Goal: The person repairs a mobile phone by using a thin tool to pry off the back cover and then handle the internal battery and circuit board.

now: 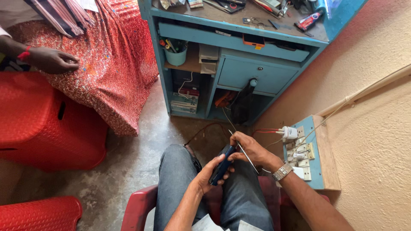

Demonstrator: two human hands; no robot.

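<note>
1. I am gripping the dark blue handset (222, 166) over my lap, my left hand (208, 174) closed around its lower end.
2. My right hand (250, 148) is pinching its upper end, also holding a thin metal probe (244, 150); the long axis is running away from me toward the blue bench (239, 32).

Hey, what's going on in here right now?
A person sits on a red plastic chair, gripping a dark blue handheld device over their lap with the left hand. The right hand holds a thin metal rod against it. Another person's hand rests on red patterned cloth beside a blue workbench.
</note>
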